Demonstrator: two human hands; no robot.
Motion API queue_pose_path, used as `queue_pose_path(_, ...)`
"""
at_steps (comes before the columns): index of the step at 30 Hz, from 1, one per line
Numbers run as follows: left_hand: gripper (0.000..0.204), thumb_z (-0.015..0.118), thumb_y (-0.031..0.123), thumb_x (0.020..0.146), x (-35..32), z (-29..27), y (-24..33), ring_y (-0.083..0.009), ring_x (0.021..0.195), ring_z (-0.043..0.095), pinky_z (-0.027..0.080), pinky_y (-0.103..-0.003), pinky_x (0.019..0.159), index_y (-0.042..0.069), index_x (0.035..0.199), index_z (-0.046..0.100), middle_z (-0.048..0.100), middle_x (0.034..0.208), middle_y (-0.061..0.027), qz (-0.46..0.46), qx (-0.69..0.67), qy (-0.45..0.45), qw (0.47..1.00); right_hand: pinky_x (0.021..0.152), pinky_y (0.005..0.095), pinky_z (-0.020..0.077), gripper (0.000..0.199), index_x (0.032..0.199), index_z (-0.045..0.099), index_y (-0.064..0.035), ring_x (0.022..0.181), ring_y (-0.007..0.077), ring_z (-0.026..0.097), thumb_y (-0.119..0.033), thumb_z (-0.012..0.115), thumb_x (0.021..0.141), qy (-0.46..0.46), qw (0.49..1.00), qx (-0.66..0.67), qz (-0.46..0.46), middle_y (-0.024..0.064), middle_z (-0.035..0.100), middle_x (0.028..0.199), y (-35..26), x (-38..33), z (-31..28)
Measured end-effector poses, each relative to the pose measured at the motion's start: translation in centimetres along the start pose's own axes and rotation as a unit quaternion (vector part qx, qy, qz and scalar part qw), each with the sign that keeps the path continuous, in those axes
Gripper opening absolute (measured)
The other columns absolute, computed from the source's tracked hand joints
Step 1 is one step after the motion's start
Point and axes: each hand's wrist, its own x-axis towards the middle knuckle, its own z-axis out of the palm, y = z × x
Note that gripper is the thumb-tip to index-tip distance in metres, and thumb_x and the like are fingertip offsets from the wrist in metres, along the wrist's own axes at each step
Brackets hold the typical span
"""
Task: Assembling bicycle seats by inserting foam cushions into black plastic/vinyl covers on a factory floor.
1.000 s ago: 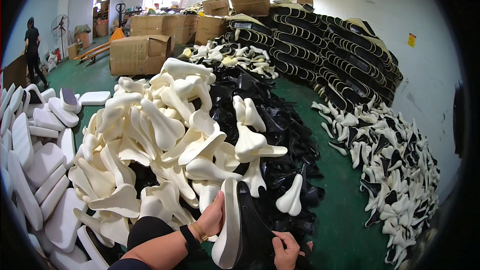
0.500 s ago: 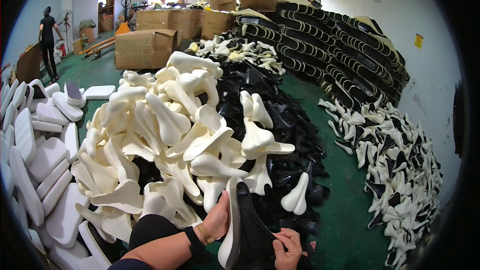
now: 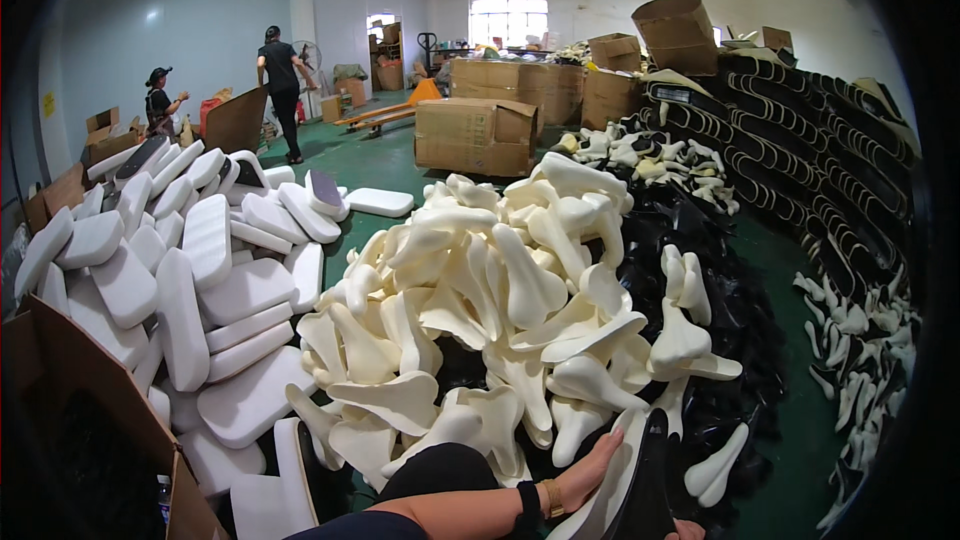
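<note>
Foam pad, gripped by left hand, stands beside black shell; whether right hand grips I cannot tell; many loose pads seem left.

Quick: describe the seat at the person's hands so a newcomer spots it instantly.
From the big cream heap in the centre, go down to its near edge at the bottom of the picture. There the left hand lies against the seat. Unlike the plain cream pieces beside it, it shows a cream side and a black side together.
</note>
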Motion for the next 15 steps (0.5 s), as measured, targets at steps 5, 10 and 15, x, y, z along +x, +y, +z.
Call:
queue_pose_path(5, 0.073, 0.033, 0.061, 0.096, 1.0, -0.5, -0.8, -0.0174, 0.128, 0.042, 0.03, -0.031, 0.108, 0.006, 0.144, 0.034, 0.044, 0.142, -0.0071, 0.002, -0.094, -0.068, 0.993, 0.086, 0.0425, 0.0447, 0.014, 0.098, 0.067, 0.0028, 0.093, 0.0334, 0.059, -0.008, 0.061, 0.091, 0.007, 0.998, -0.052, -0.041, 0.0169, 0.064, 0.1, -0.8, 0.5, 0.3)
queue_pose_path(10, 0.067, 0.037, 0.064, 0.094, -0.3, -0.3, 0.9, -0.0218, 0.104, 0.061, 0.047, -0.036, 0.093, 0.01, 0.13, 0.053, 0.064, 0.117, -0.0079, -0.077, -0.136, -0.045, 0.987, 0.086, 0.0424, 0.0441, 0.013, 0.098, 0.069, -0.0003, 0.096, 0.0325, 0.057, -0.008, 0.064, 0.089, 0.019, 0.995, -0.076, -0.057, 0.0137, 0.062, 0.096, -0.8, 0.9, 0.8)
queue_pose_path(15, 0.062, 0.031, 0.057, 0.099, 0.8, -1.1, -0.1, -0.0215, 0.105, 0.061, 0.046, -0.037, 0.095, 0.008, 0.129, 0.053, 0.064, 0.117, -0.0071, -0.012, -0.116, -0.005, 0.993, 0.083, 0.0424, 0.0445, 0.012, 0.096, 0.069, -0.0015, 0.094, 0.0326, 0.057, -0.01, 0.066, 0.088, 0.029, 0.996, -0.057, -0.064, 0.0114, 0.06, 0.09, -0.9, 1.1, 0.9)
